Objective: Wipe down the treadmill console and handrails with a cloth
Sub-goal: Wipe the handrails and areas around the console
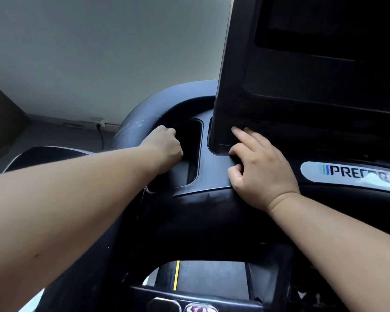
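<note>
The black treadmill console (212, 199) fills the view, with its tall display housing (302, 86) at the upper right. My left hand (164, 147) reaches into a dark recessed pocket (194, 152) of the console; its fingertips are hidden inside, and no cloth shows in it. My right hand (259, 167) rests on the console below the display. Two of its fingers are stretched out and touch the housing's lower left corner, while the others are bent. A pale crumpled thing, perhaps the cloth (378, 180), lies over the end of the silver Precor badge (338, 172). The curved handrail (135, 124) runs behind my left hand.
A grey wall stands behind the machine, with a socket and cable (99, 127) low down. The treadmill belt with a yellow line (177, 275) shows through the gap beneath the console. Buttons (164, 305) sit at the bottom edge.
</note>
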`<state>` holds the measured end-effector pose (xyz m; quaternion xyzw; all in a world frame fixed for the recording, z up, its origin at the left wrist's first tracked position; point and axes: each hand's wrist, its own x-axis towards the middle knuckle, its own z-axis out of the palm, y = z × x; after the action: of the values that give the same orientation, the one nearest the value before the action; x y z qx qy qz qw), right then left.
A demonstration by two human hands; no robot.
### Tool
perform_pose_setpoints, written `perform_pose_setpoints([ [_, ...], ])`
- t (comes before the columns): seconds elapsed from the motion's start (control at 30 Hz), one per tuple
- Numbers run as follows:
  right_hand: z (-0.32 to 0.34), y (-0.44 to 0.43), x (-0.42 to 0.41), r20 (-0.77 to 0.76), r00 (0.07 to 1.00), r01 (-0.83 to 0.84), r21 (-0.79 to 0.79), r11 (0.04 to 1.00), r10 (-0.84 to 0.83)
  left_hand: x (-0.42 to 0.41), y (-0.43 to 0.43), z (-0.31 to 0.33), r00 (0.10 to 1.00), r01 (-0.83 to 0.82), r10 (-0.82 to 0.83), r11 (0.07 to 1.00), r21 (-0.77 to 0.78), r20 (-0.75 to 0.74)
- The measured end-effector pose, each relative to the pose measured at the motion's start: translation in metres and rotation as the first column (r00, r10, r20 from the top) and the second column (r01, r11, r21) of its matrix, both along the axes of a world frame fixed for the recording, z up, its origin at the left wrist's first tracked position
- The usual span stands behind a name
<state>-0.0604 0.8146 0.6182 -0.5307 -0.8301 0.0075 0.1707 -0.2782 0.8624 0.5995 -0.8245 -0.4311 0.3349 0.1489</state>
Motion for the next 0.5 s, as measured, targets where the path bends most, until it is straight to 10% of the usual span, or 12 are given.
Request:
perform_pose_setpoints([
  [0.5,0.002,0.005,0.002,0.013,0.999,-0.035,-0.065,0.997,0.036,0.02,-0.068,0.021,0.887,-0.453,0.46,0.882,0.128,-0.032],
])
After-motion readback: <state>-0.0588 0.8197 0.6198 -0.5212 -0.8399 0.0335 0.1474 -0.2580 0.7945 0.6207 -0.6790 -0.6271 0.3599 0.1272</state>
